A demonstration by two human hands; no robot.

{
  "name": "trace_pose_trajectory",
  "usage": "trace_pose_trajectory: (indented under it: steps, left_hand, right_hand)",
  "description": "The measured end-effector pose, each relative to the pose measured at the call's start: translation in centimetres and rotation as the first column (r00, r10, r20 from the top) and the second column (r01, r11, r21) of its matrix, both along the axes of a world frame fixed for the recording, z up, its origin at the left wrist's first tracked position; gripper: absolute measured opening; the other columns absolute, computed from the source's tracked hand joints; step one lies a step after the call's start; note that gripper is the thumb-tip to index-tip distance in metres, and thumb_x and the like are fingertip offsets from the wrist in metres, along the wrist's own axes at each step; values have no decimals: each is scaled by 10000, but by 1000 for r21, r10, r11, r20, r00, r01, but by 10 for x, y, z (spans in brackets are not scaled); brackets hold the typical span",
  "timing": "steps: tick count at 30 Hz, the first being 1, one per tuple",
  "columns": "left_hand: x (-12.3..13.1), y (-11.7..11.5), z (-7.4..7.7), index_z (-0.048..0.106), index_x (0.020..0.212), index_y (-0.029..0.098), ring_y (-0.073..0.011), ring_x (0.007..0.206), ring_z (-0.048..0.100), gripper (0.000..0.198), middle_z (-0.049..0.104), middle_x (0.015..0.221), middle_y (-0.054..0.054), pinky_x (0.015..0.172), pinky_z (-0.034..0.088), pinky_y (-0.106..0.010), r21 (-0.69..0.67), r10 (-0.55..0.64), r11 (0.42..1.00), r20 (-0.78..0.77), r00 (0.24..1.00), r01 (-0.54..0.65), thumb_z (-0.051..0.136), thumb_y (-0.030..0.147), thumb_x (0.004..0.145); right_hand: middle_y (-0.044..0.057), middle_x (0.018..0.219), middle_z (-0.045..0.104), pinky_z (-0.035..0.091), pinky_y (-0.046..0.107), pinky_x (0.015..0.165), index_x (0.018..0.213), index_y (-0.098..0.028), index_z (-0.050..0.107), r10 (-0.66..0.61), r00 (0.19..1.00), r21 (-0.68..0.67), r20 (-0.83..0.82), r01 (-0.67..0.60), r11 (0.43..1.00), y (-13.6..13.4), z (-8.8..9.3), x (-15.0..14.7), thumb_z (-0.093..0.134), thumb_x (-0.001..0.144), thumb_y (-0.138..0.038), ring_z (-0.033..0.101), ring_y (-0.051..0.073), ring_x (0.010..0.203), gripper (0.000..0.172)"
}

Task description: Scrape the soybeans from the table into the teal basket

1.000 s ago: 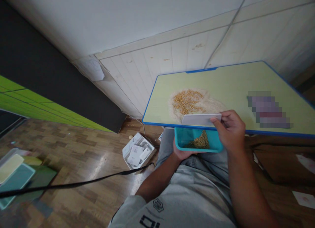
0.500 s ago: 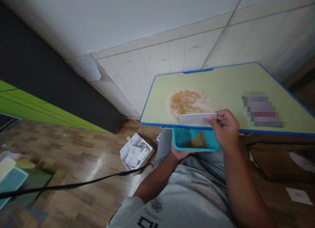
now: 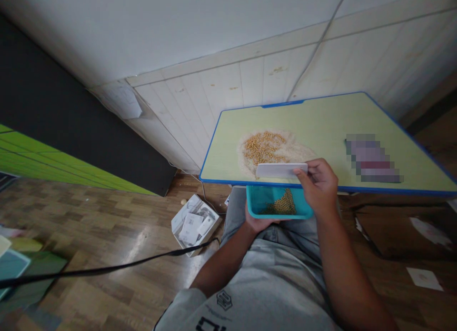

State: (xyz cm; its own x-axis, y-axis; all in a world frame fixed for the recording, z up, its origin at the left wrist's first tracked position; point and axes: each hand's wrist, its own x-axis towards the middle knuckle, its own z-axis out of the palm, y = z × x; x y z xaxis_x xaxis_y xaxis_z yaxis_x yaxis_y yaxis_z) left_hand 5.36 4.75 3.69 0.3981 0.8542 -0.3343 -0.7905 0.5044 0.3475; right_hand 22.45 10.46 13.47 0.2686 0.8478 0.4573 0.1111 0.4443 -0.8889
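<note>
In my right hand [image 3: 320, 183], thumb and fingers pinch the end of a flat white rectangular panel [image 3: 276, 170]. The panel stands on its long edge close to the near rim of the pale green table [image 3: 332, 114]. Just beyond it lies a pile of yellow soybeans [image 3: 262, 147] amid what looks like rice grains [image 3: 300, 152]. Below the table rim, a teal plastic tub [image 3: 260, 195] rests on my left hand [image 3: 257, 224], which supports it from beneath at its left side; most of those fingers are hidden. More beans [image 3: 285, 205] are heaped inside the tub.
A pixelated flat item [image 3: 373, 158] lies on the table's right part. On the wooden floor stands an open white box [image 3: 195, 224] with papers and a cable. A dark strap [image 3: 124, 263] crosses the lower left. The wall [image 3: 257, 85] borders the table's far side.
The whole view has shifted slightly, so everything appears a little further left. Both hands keep nearly the same places relative to the table, the panel and the tub.
</note>
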Motion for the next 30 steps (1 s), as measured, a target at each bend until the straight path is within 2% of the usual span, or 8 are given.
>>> trace_pose_trajectory:
  steps: [5,8,12,16,20,24,30]
  left_hand:
    - [-1,1,-5,767,1554,182,-445,1839,168,851,606,1765,-210,1456,119,-697,57,-39,998,61,997,35,423,785,1062]
    - [-1,1,-7,754,1571,200,-438,1834,191,848,604,1772,-191,1453,130,-690,53,-41,998,65,997,38,404,788,1070]
    - [-2,3,-12,696,1627,194,-463,1809,266,886,523,1835,-188,1446,111,-728,23,-62,998,67,996,61,337,792,1080]
    - [-1,6,-24,577,1729,208,-490,1802,261,942,440,1888,-176,1431,65,-779,17,-76,997,96,992,75,245,800,1076]
    - [-1,8,-32,511,1780,237,-484,1810,235,964,453,1885,-161,1430,64,-783,88,-103,992,90,991,95,253,826,1062]
    - [-1,8,-31,548,1759,230,-488,1821,193,958,511,1850,-163,1418,61,-801,99,-116,989,67,991,109,233,813,1067]
    - [1,8,-32,529,1768,235,-477,1813,232,949,432,1895,-144,1425,100,-782,122,-127,986,121,985,112,257,827,1077]
  right_hand:
    - [-56,677,599,432,262,568,832,-273,569,16,1000,-12,13,-16,1000,-1,2,2,884,860,-451,542,151,605,363]
    - [-59,675,584,426,260,564,831,-271,577,39,999,-6,15,-38,999,-2,4,3,894,856,-458,523,142,595,369]
    - [-63,667,569,422,255,552,832,-272,575,24,1000,4,-11,-24,1000,-2,5,4,908,862,-514,511,140,584,413]
    - [-49,698,622,418,247,546,840,-269,574,-50,996,21,-68,52,998,-1,2,6,931,851,-565,555,148,604,463]
    - [-49,672,626,388,241,528,822,-269,569,-57,994,-6,-92,57,998,-2,-1,4,935,840,-533,552,150,593,452]
    - [-50,643,618,388,242,525,797,-270,561,-24,997,-32,-76,21,999,-3,-3,-1,908,844,-459,552,154,581,398]
    - [-35,684,678,423,251,546,819,-266,586,-141,988,-40,-65,139,990,0,-5,-3,852,841,-390,611,165,603,295]
